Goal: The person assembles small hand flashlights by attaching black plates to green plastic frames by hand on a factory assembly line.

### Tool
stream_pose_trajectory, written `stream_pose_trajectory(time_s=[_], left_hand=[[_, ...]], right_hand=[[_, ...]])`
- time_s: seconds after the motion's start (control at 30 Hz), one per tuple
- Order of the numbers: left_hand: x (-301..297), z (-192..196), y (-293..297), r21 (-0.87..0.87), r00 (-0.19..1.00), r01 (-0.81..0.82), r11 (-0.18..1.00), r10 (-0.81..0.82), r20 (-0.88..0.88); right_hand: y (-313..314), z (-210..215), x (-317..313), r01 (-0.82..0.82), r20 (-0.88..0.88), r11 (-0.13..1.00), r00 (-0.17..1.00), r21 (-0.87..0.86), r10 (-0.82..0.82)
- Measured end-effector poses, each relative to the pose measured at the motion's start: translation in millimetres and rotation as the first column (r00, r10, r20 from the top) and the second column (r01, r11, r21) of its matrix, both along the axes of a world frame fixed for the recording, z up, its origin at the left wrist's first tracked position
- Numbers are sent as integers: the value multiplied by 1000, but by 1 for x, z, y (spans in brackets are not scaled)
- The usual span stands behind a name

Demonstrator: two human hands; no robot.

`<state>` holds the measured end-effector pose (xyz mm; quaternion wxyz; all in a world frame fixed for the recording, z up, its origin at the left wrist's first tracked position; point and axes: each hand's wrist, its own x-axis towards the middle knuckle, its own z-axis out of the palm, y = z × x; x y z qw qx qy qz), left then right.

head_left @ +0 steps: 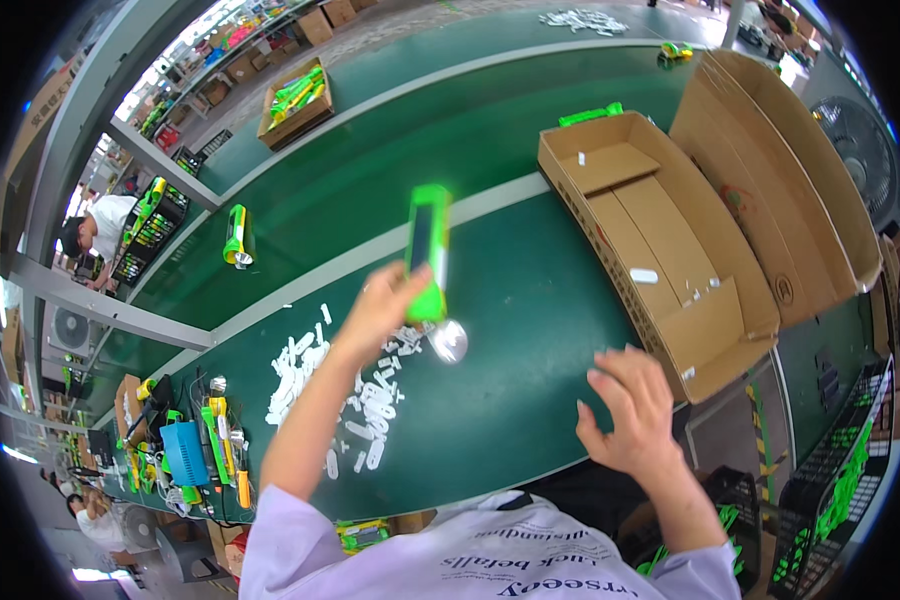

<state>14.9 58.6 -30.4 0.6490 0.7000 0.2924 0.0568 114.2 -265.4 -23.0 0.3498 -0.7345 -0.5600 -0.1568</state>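
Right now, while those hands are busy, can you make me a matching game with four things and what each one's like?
1. left hand
2. right hand
3. little pieces piled on the table
4. boxy device at the table's left end

A. blue
B. open, holding nothing
C. white
D. holding a green flashlight

Pairs: 1-D, 2-B, 3-C, 4-A

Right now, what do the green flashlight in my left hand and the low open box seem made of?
Green flashlight: probably moulded plastic, from its bright, even colour; blur leaves its gloss uncertain. Low open box: likely matte cardboard, plain brown with folded flaps.
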Motion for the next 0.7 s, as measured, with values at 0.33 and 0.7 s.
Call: stream_pose_trajectory(time_s=[0.33,0.7], left_hand=[[98,-69,302,324,855,-454,830,508,-105],[97,-33,319,993,850,73,94,515,-111]], right_hand=[[-78,-97,-72,408,-217,913,889,-25,-403],[-206,-83,-19,822,-130,561,548,-94,-826]])
